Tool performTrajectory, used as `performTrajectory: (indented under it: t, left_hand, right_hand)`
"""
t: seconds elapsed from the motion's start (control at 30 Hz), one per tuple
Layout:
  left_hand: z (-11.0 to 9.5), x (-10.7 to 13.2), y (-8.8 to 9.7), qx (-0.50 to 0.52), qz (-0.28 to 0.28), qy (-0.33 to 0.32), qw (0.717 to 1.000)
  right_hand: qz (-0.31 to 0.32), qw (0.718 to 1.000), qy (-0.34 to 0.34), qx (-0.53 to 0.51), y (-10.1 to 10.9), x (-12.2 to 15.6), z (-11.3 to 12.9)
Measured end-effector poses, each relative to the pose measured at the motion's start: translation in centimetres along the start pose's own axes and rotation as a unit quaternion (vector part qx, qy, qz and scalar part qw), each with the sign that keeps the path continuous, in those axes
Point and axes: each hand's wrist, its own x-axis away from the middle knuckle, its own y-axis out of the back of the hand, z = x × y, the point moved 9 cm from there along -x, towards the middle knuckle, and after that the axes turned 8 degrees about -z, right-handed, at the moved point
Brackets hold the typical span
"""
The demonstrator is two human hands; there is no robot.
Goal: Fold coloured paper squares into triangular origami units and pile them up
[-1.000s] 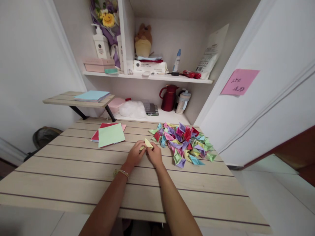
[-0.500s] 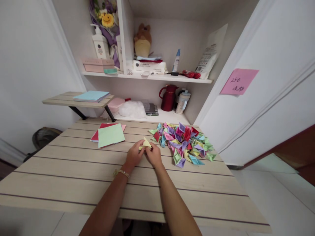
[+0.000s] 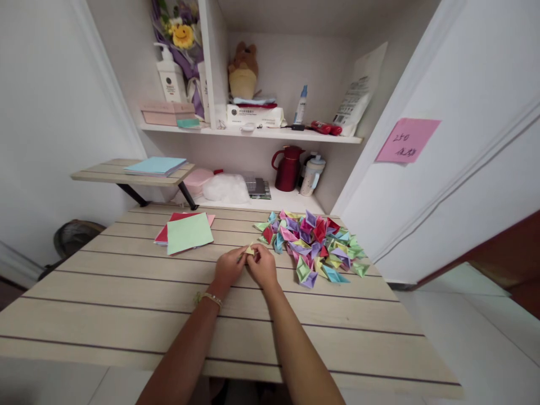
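Seen from above, two bare forearms reach forward over a pale slatted wooden table (image 3: 126, 304). The left hand (image 3: 228, 269) and the right hand (image 3: 262, 267) meet side by side, knuckles up, fingers curled in and touching each other. Between their fingertips they pinch a small yellow folded paper (image 3: 250, 250). Only a corner of it shows above the fingers, low against the table top, and it is unclear whether it rests on the wood. A thin gold bracelet (image 3: 210, 297) circles the left wrist.

Just beyond the right hand and out to its right lies a loose pile of folded paper pieces (image 3: 315, 243) in pink, purple, red, green, blue and yellow. The nearest pieces lie close to the right hand's fingertips but apart from them. Beyond the left hand and off to its left, well apart, sits a stack of flat paper sheets (image 3: 188, 232) — a green sheet on top, red and pink edges showing beneath.

Farther ahead of both hands, past the table's far edge, a white ledge holds a dark red jug (image 3: 288, 167) with a pale lidded cup (image 3: 314, 173) just beside it. High on the white panel to the right of the hands is a pink note (image 3: 407, 140) — its handwriting is too small to read.
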Motion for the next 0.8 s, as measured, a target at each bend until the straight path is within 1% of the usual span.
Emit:
performTrajectory:
  t: [0.07, 0.17, 0.23, 0.3, 0.4, 0.47, 0.53, 0.6, 0.67, 0.8]
  left_hand:
    - [0.0, 0.1, -0.2, -0.007, 0.001, -0.006, 1.000]
    - [-0.4, 0.2, -0.1, -0.009, -0.014, -0.027, 0.999]
    - [-0.8, 0.3, 0.2, -0.005, -0.030, -0.039, 0.999]
    - [-1.0, 0.4, 0.2, 0.007, -0.037, -0.039, 0.999]
    - [-0.7, 0.3, -0.2, 0.045, -0.018, -0.002, 0.999]
    - [0.0, 0.2, -0.5, 0.088, -0.002, 0.038, 0.995]
    - [0.6, 0.1, -0.7, 0.133, 0.003, 0.072, 0.989]
    - [0.9, 0.0, -0.5, 0.157, -0.006, 0.091, 0.983]
    - [1.1, -0.1, 0.0, 0.157, -0.024, 0.099, 0.982]
    - [1.2, -0.1, 0.6, 0.145, -0.051, 0.115, 0.981]
  right_hand:
    - [-0.003, 1.000, -0.015, 0.015, 0.2, 0.1, 0.1]
    - [-0.027, 0.998, -0.052, 0.034, 0.8, 0.2, -0.4]
    - [-0.039, 0.997, -0.059, 0.026, 0.9, 0.1, -0.8]
    - [-0.041, 0.998, -0.056, -0.004, 0.8, 0.1, -1.1]
    - [-0.034, 0.998, -0.025, -0.052, 0.3, -0.1, -1.1]
    - [-0.027, 0.998, 0.003, -0.064, 0.0, -0.2, -0.9]
    - [-0.024, 0.998, 0.011, -0.065, -0.2, -0.2, -0.8]
    - [-0.027, 0.998, -0.008, -0.063, -0.2, -0.1, -1.0]
    - [-0.035, 0.997, -0.045, -0.060, -0.1, -0.1, -1.6]
    - [-0.073, 0.991, -0.105, -0.038, 0.9, 0.1, -2.5]
